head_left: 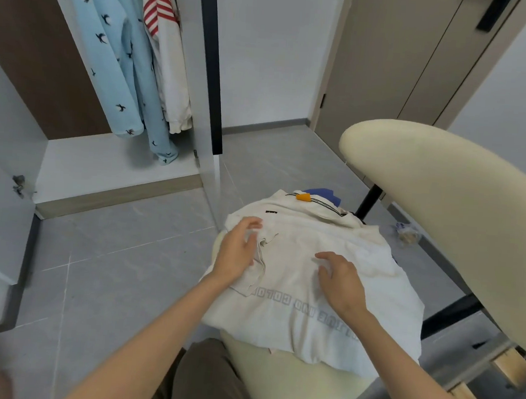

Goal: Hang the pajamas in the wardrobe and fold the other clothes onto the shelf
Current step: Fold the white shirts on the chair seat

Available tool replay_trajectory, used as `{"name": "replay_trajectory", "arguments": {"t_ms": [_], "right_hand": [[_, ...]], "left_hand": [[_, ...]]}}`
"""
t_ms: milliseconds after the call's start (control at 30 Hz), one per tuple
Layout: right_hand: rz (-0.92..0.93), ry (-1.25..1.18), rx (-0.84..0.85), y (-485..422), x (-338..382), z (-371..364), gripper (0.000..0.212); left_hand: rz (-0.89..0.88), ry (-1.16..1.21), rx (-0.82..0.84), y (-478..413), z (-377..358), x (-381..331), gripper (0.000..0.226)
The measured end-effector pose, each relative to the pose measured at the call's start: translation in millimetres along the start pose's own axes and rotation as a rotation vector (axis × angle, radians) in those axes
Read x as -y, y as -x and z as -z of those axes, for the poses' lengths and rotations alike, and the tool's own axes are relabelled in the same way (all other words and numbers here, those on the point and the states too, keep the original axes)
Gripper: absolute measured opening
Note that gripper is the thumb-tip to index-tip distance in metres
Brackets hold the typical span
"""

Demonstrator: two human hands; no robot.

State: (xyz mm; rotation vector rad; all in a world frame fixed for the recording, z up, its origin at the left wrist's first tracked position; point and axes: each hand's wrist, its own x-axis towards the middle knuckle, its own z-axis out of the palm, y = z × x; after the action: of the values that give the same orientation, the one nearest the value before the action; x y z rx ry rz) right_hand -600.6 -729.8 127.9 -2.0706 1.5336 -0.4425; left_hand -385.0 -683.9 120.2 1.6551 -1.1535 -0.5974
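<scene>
A cream T-shirt with grey lettering lies spread over a cream chair seat. My left hand rests flat on its left side near a folded sleeve, fingers apart. My right hand lies flat on the shirt's middle, fingers spread. A blue garment peeks out from under the shirt at the far edge. In the open wardrobe hang light-blue pajamas with a bird print and a white top with red stripes.
The wardrobe floor shelf is at the left, with its open door at the near left. The cream chair back rises at the right. Grey tiled floor lies between chair and wardrobe. A closed door stands behind.
</scene>
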Motion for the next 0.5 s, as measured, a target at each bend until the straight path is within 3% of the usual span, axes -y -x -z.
{"name": "replay_trajectory", "arguments": {"t_ms": [67,133,267,333,433,500], "right_hand": [[0.038,-0.006,0.004,0,7,-4,0.031],[0.074,-0.042,0.016,-3,17,-10,0.03],[0.058,-0.19,0.09,-22,49,-24,0.029],[-0.08,-0.34,0.153,-40,66,-33,0.03],[-0.439,-0.761,0.341,-66,90,-47,0.022],[-0.592,-0.955,0.345,-80,97,-53,0.017]], "left_hand": [[-0.053,-0.069,-0.118,3,9,9,0.03],[0.014,-0.197,-0.146,4,17,20,0.027],[0.266,-0.423,0.065,4,19,49,0.042],[0.325,-0.447,0.156,8,20,57,0.054],[0.274,-0.418,0.245,16,20,61,0.059],[0.265,-0.407,0.273,20,20,61,0.061]]}}
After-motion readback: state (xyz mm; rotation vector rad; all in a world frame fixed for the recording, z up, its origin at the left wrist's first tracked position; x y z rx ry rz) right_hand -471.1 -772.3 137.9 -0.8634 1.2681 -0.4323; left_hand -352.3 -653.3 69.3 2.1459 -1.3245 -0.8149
